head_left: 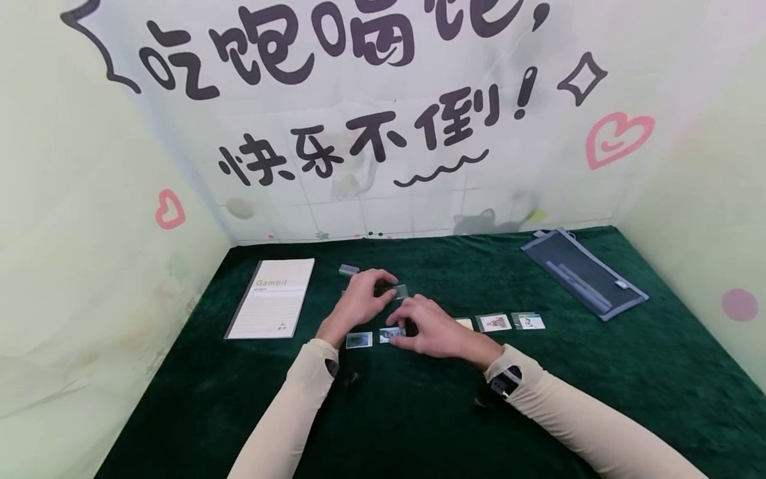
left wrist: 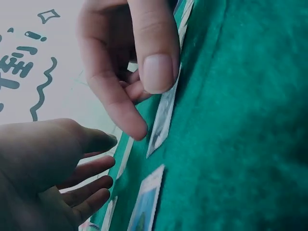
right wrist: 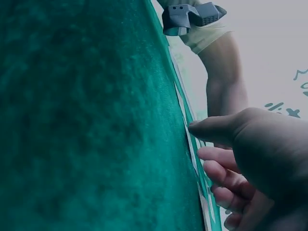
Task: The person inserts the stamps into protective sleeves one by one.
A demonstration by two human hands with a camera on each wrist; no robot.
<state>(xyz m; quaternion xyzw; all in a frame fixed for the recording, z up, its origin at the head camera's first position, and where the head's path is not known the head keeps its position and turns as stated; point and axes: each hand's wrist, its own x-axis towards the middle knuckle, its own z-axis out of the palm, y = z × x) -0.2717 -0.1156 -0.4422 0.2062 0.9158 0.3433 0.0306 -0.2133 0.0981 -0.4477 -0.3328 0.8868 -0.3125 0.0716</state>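
Observation:
In the head view my left hand (head_left: 368,297) hovers at the back row of cards, beside a small card (head_left: 401,291). Its thumb and loosely bent fingers are spread apart in the left wrist view, with nothing visible between them. My right hand (head_left: 427,326) is over a blue picture card (head_left: 389,334) in the front row. The thumb is at that card's near edge and the index finger at its far side; the card lies flat. Left of it lies another blue card (head_left: 359,340). Further right are a partly hidden card (head_left: 465,324) and two picture cards (head_left: 493,322).
A Gambit notebook (head_left: 272,299) lies on the left of the dark green cloth (head_left: 395,412). Behind the left hand sits a small pale block (head_left: 349,269). A zipped mesh pouch (head_left: 583,273) with slim items inside lies at the back right. Fabric walls enclose three sides.

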